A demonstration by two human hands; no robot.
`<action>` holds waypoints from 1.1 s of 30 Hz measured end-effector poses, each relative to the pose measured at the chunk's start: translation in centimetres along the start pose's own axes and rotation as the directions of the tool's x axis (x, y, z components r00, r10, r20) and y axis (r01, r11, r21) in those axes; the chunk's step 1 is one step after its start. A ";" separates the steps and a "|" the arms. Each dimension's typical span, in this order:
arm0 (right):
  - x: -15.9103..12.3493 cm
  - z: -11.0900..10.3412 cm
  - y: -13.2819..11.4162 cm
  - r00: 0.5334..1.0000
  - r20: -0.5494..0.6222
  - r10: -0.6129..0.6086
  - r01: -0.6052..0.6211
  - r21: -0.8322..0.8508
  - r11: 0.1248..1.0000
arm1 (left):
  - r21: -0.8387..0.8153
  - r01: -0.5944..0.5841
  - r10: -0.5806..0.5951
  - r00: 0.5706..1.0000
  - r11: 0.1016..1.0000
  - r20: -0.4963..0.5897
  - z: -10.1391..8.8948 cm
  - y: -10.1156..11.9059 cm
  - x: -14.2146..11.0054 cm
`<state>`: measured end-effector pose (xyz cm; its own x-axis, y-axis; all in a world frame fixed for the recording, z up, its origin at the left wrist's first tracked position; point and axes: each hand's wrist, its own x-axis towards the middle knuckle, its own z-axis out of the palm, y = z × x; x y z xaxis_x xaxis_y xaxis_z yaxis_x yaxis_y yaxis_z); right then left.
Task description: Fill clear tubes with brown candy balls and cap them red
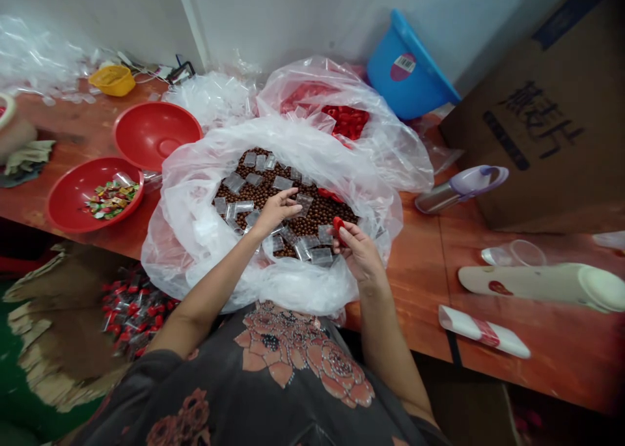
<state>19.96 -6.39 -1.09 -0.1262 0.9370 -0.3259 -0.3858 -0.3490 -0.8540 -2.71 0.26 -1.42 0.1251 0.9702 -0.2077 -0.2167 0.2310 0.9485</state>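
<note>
An opened clear plastic bag point(195, 179) holds many small brown balls point(317, 213), with several little clear plastic boxes point(234, 183) lying on top of them. My left hand point(277, 210) is over the balls, its fingers stretched and apart, close to a clear box point(303, 204). At the bag's right side my right hand point(360, 250) pinches a red cap point(338, 223) between thumb and fingers. More red caps point(329, 195) lie among the balls near the far right edge of the bag's opening.
Behind stands a bag of red caps point(346, 122) beside a blue basin point(410, 68). Left are two red bowls point(156, 130) point(73, 205), one with wrapped sweets point(113, 198). A bottle point(459, 189) and a large carton point(541, 114) stand right. Filled red-capped boxes point(134, 309) lie below left.
</note>
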 end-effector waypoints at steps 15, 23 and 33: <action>0.7 3.3 -0.7 0.913 0.112 -0.393 0.401 -0.422 0.813 | 0.356 -0.206 0.137 0.968 0.912 0.211 1.6 1.6 -6.0; 0.1 2.8 -0.7 0.779 0.306 -0.548 0.602 -0.612 0.513 | 0.465 -0.257 0.179 0.962 0.847 0.207 1.6 1.8 -6.6; 0.3 1.6 0.2 0.633 0.457 -0.625 0.698 -0.686 0.206 | 0.456 -0.239 0.172 0.968 0.857 0.184 1.5 1.5 -7.1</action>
<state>18.39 -6.17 -0.70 -0.2559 0.8194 0.5129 0.4589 0.5699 -0.6816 -2.51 -6.42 1.87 0.2616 0.9652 0.0059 0.2260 -0.0672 0.9718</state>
